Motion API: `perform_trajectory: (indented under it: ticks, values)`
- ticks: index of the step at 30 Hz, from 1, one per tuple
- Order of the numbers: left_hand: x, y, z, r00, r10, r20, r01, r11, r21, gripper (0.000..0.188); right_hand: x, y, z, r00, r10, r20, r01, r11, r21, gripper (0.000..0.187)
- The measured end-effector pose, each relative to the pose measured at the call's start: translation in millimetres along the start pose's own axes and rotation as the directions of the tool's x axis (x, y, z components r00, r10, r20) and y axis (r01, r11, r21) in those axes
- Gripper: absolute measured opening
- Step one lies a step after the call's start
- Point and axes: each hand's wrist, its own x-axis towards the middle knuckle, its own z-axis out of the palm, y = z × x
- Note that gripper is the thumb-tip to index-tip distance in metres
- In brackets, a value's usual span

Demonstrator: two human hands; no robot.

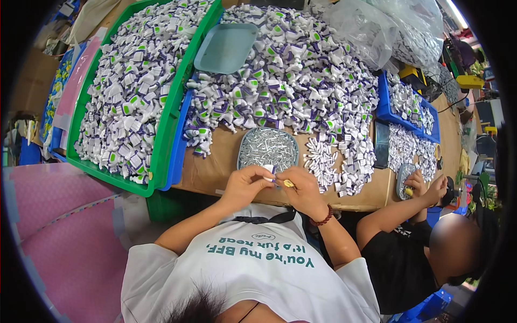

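My left hand [242, 187] pinches a small white-and-purple plastic toy part [270, 169] between thumb and fingers, just over the table's front edge. Against its right side, my right hand [302, 188] is closed with the fingertips together; what they hold is too small to make out. Something yellow [289, 183] shows at those fingers, perhaps a finger cover. Right behind both hands stands a grey tray [240, 156] full of small metal pins. A pile of slim white parts [319, 160] lies to the right of the tray.
A large heap of white, purple and green toy parts [291, 81] covers the back of the table, with an empty pale tray [226, 48] on it. Left is a full green crate [175, 102]. Blue bins [383, 97] stand right, where a co-worker's hands [425, 188] work.
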Motion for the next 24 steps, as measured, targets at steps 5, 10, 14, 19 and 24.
perform_trajectory:
  ticks: [5, 10, 14, 19, 24]
  values:
    - [9.9, 14.0, 3.6, 0.973, -0.218, 0.079, 0.23, 0.953, -0.198, 0.022, -14.3, -1.7, 2.7, 0.995, -0.051, -0.081, 0.037, 0.984, -0.172, 0.018]
    - [8.9, 3.7, 8.6, 0.955, -0.281, 0.093, 0.295, 0.931, -0.218, 0.022, -32.0, -2.7, -6.3, 0.997, 0.042, -0.065, -0.055, 0.978, -0.202, 0.016]
    - [10.5, 15.6, 9.4, 0.919, -0.368, 0.141, 0.392, 0.891, -0.23, 0.023, -50.9, 9.0, -37.9, 0.95, 0.252, -0.182, -0.297, 0.911, -0.285, 0.014]
    - [13.8, 14.6, 3.7, 0.923, -0.355, 0.149, 0.384, 0.883, -0.271, 0.023, -91.5, 56.8, -92.6, 0.824, 0.408, -0.393, -0.558, 0.464, -0.688, 0.012]
    - [16.2, 21.7, 5.4, 0.926, -0.347, 0.149, 0.375, 0.892, -0.253, 0.019, -99.3, 90.8, -97.0, 0.815, 0.41, -0.41, -0.559, 0.368, -0.743, 0.012]
